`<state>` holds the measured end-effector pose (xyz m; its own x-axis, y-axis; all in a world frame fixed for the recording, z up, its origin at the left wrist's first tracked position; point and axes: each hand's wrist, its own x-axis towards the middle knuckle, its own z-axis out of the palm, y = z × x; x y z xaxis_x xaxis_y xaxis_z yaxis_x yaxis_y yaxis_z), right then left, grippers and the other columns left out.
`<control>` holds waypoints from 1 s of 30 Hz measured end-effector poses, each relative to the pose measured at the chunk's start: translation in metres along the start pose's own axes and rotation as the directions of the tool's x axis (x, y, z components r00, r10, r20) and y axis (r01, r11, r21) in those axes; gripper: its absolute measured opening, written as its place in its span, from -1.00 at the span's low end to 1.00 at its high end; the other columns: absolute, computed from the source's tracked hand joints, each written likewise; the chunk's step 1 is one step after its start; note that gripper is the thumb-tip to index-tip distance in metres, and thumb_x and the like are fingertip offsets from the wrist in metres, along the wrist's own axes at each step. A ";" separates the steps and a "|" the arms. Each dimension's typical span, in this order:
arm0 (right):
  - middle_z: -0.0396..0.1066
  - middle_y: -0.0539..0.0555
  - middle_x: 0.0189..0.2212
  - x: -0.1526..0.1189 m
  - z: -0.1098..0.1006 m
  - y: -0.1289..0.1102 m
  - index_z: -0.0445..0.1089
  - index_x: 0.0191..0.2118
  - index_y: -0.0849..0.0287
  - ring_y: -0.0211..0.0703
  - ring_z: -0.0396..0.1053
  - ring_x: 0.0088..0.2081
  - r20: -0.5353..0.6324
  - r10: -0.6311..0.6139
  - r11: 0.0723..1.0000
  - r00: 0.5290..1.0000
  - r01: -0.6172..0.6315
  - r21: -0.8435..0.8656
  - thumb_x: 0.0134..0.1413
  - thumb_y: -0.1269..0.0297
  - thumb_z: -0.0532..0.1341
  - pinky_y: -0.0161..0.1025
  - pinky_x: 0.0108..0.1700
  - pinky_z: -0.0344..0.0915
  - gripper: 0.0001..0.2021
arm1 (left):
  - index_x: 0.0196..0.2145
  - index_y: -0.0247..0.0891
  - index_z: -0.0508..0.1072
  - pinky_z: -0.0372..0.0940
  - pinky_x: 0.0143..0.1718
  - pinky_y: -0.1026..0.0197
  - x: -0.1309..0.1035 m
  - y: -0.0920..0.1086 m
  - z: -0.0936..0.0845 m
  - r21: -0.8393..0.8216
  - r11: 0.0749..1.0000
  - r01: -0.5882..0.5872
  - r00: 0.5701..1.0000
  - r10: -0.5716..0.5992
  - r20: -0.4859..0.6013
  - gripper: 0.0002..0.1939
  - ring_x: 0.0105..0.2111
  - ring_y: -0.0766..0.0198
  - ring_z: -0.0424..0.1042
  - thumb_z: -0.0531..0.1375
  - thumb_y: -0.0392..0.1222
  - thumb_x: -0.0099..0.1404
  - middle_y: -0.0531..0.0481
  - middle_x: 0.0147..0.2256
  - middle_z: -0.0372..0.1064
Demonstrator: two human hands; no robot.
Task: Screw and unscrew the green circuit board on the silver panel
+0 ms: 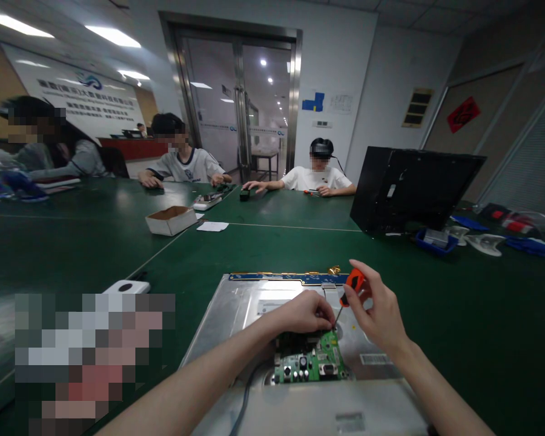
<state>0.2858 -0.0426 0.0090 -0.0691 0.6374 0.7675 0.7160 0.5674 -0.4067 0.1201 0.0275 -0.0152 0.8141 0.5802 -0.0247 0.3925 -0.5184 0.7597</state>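
An orange and black screwdriver [353, 287] is gripped by its handle in my right hand [381, 309]. Its thin shaft slants down to the upper corner of a green circuit board [331, 357]. At that same corner my left hand [306, 312] has its fingers pinched together near the screwdriver tip; whatever they hold, if anything, is hidden. The board lies on the silver metal back of a display panel [236, 303], flat on the table before me. A narrow blue board strip [272, 278] runs along the panel's far edge, and a grey cable [245, 393] crosses its near left part.
On the green table [290, 248] stand an open cardboard box [171, 220] at the left and a black monitor casing [413, 188] at the right. A blue tray [436, 241] sits by the casing. Several people sit across the table, one with a hand [254, 186] on a small dark object.
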 end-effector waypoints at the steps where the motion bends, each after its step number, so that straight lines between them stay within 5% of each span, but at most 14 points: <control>1: 0.36 -0.05 -0.50 -0.001 0.001 0.002 0.19 0.11 0.16 -0.30 0.33 -0.62 -0.009 -0.009 1.000 1.000 0.009 -0.017 0.27 0.22 0.12 -0.40 -0.63 0.27 -0.66 | -0.40 -0.34 0.60 0.16 -0.43 0.38 0.000 0.000 0.000 -0.003 1.000 -0.002 1.000 0.002 -0.002 -0.84 -0.51 0.36 0.30 0.23 -0.46 0.10 0.10 -0.53 0.41; 7: 0.35 -0.08 -0.53 -0.002 -0.001 0.004 0.23 0.07 0.13 -0.28 0.31 -0.62 0.001 -0.048 0.997 0.999 0.048 -0.063 0.25 0.14 0.15 -0.36 -0.59 0.29 -0.67 | -0.42 -0.34 0.60 0.16 -0.42 0.38 0.000 0.000 0.000 -0.010 1.000 -0.029 1.000 0.029 -0.007 -0.85 -0.53 0.37 0.29 0.23 -0.46 0.09 0.11 -0.55 0.40; 14: 0.43 0.00 -0.44 0.001 -0.004 -0.003 0.12 0.19 0.13 -0.25 0.39 -0.54 0.063 -0.020 0.999 0.998 0.017 0.046 0.33 0.27 0.00 -0.37 -0.56 0.33 -0.65 | -0.40 -0.34 0.60 0.17 -0.41 0.38 0.000 0.000 -0.001 0.004 1.000 -0.027 1.000 0.027 0.009 -0.85 -0.49 0.35 0.33 0.22 -0.43 0.12 0.08 -0.52 0.42; 23: 0.35 -0.06 -0.49 -0.001 0.000 0.005 0.26 0.05 0.14 -0.31 0.27 -0.62 -0.050 -0.033 0.996 0.998 0.028 -0.089 0.25 0.12 0.14 -0.38 -0.59 0.26 -0.68 | -0.38 -0.33 0.61 0.18 -0.41 0.37 0.000 -0.001 0.000 0.018 1.000 -0.013 1.000 0.013 -0.002 -0.85 -0.49 0.34 0.34 0.23 -0.41 0.13 0.06 -0.50 0.45; 30: 0.35 -0.04 -0.48 0.000 -0.002 0.003 0.23 0.07 0.15 -0.31 0.27 -0.63 -0.029 -0.005 0.998 1.000 0.003 -0.063 0.29 0.16 0.09 -0.40 -0.62 0.22 -0.69 | -0.37 -0.36 0.61 0.17 -0.42 0.38 0.000 -0.002 0.001 0.001 1.000 -0.018 1.000 0.018 0.001 -0.86 -0.49 0.35 0.33 0.24 -0.42 0.11 0.05 -0.50 0.45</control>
<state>0.2891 -0.0424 0.0088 -0.0521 0.6193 0.7834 0.7579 0.5354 -0.3727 0.1200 0.0279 -0.0169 0.8211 0.5707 -0.0117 0.3787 -0.5294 0.7592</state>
